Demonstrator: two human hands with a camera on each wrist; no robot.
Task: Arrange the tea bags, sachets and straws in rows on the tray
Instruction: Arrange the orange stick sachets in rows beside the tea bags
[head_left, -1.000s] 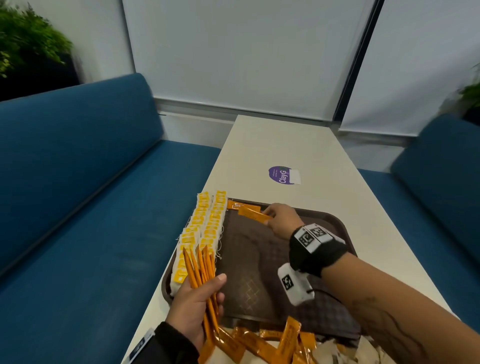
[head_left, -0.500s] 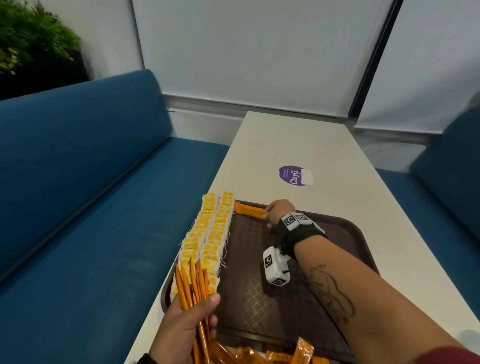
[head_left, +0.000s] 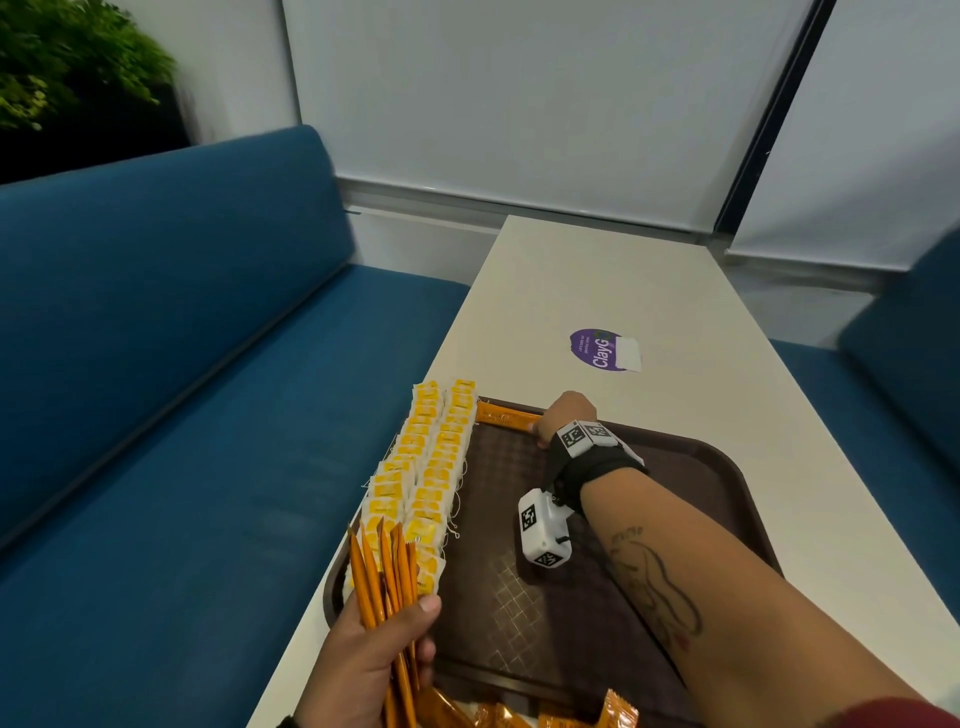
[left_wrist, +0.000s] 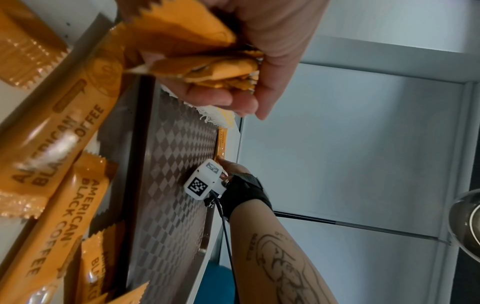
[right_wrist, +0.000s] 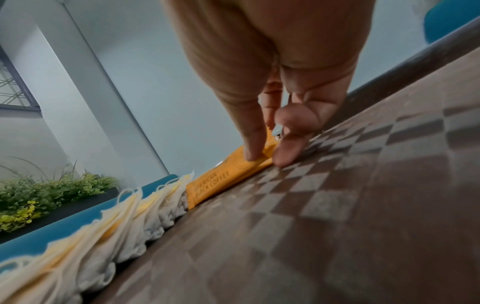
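Orange sachet (right_wrist: 235, 166) is pinched by the right hand (head_left: 563, 418) on the brown tray (head_left: 691, 467). Left hand (head_left: 374, 660) grips many sachets (head_left: 387, 577).

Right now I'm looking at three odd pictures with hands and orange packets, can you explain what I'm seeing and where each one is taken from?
No machine here: a person works with bare hands, wearing three cameras. The wide picture comes from the head, looking down at a brown tray on a white table. The other two come from cameras strapped to each wrist, looking along the fingers.

Two rows of tea bags lie along the tray's left side. The left hand grips a bundle of orange coffee sachets. The right hand pinches one sachet lying at the tray's far edge. Loose sachets lie near the tray's near edge.
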